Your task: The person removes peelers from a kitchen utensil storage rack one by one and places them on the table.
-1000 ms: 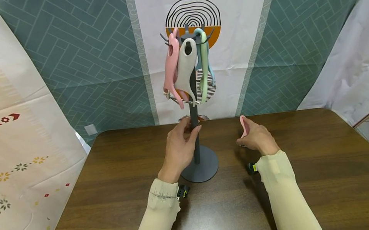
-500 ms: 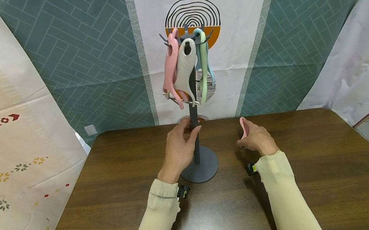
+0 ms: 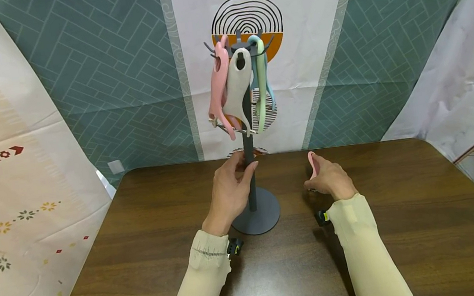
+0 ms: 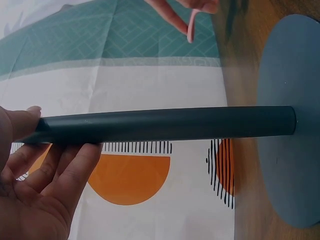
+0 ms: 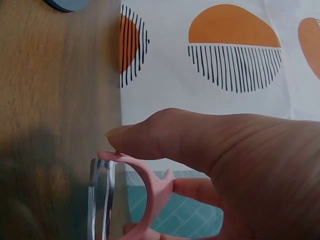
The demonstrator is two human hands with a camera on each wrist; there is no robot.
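My left hand (image 3: 231, 189) holds the dark grey pole (image 4: 165, 123) of an upright stand, thumb on one side and fingers on the other. Off to the right, my right hand (image 3: 330, 175) pinches a pink vegetable peeler (image 5: 156, 190) with a metal blade (image 5: 94, 200); the hand hides much of it in the head view. From hooks at the stand's top hang a pink peeler (image 3: 218, 90), a white peeler (image 3: 236, 83), a green peeler (image 3: 261, 84) and, partly hidden behind it, a light blue one.
The stand's round grey base (image 3: 262, 219) rests on a brown wooden table (image 3: 159, 208). Bare hooks (image 3: 270, 43) stick out beside the hung peelers. Behind the table's far edge hangs a patterned cloth (image 3: 129, 82), with more cloth at both sides.
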